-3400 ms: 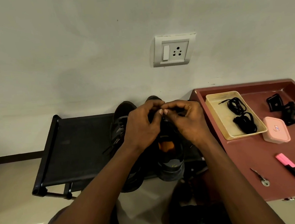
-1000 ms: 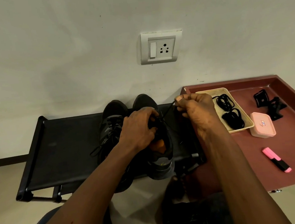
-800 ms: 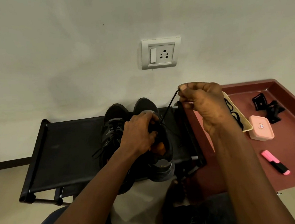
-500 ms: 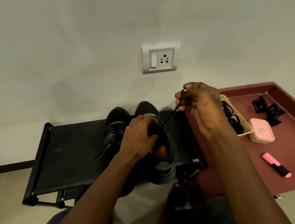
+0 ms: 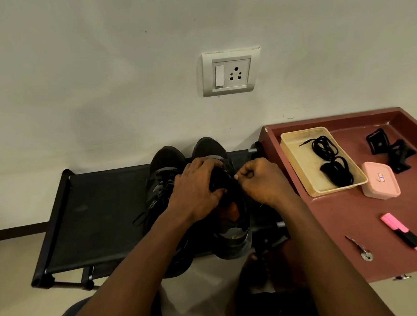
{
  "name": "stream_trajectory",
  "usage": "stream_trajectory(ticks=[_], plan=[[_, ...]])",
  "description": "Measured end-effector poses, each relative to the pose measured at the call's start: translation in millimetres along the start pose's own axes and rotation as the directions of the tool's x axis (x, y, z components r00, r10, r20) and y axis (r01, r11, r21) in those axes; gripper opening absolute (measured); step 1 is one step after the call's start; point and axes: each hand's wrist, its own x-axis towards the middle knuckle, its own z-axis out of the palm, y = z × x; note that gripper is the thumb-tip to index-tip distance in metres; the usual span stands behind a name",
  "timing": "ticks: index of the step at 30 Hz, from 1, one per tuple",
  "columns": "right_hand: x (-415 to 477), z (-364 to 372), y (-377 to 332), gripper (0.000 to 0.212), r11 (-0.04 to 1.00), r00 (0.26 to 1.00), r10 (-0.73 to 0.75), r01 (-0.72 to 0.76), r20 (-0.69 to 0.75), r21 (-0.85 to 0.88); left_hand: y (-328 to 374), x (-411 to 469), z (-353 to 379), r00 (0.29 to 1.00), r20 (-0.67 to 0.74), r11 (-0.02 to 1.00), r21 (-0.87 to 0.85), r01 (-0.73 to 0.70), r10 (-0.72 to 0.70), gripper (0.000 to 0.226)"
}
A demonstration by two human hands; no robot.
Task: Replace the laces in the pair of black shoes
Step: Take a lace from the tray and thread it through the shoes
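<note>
While rack (image 5: 101,212) stretches leftward, left hand (image 5: 195,191) round the shoe (image 5: 234,233), right hand (image 5: 262,183) pinching its lace (image 5: 232,178) near table (image 5: 272,139) rim.

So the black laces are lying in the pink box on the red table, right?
No. The laces lie in the tray on the red table; the pink box stands beside it. The head view shows this.

Left hand (image 5: 195,188) gripping black shoe (image 5: 234,233) on rack (image 5: 100,205), right hand (image 5: 262,182) pinching its lace (image 5: 241,189), spare laces (image 5: 334,164) in yellow tray (image 5: 304,169)
</note>
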Motion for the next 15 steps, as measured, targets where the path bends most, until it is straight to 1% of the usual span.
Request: stream_trajectory(ticks=[2, 5, 7, 9, 12, 15], plan=[[0.6, -2.6, -0.4, 0.021, 0.998, 1.000, 0.003, -0.004, 0.023, 0.062, -1.0, 0.6, 0.4, 1.000, 0.000, 1.000, -0.006, 0.001, -0.001, 0.066], [0.0, -9.8, -0.9, 0.026, 0.966, 0.998, 0.023, -0.038, 0.061, 0.254, -1.5, 0.7, 0.9, 1.000, 0.000, 1.000, -0.013, 0.004, -0.004, 0.068], [-2.8, -18.3, -4.7, 0.026, 0.930, 0.998, 0.018, -0.037, 0.055, 0.365, -1.7, 0.4, 0.9, 1.000, 0.001, 1.000, -0.018, 0.011, -0.011, 0.069], [-7.9, -29.3, -13.1, 0.025, 0.878, 1.000, 0.002, -0.010, 0.019, 0.479, -1.3, 0.0, 0.7, 1.000, 0.003, 1.000, -0.022, 0.014, -0.014, 0.071], [-16.9, -46.9, -28.3, 0.020, 0.749, 0.998, -0.035, 0.058, -0.047, 0.660, -0.2, -1.0, 0.6, 1.000, 0.003, 0.999, -0.034, 0.024, -0.024, 0.073], [-26.9, -66.0, -41.9, 0.016, 0.550, 0.989, -0.103, 0.145, -0.106, 0.822, 0.9, -2.3, 0.2, 1.000, -0.009, 0.999, -0.044, 0.028, -0.029, 0.073]])
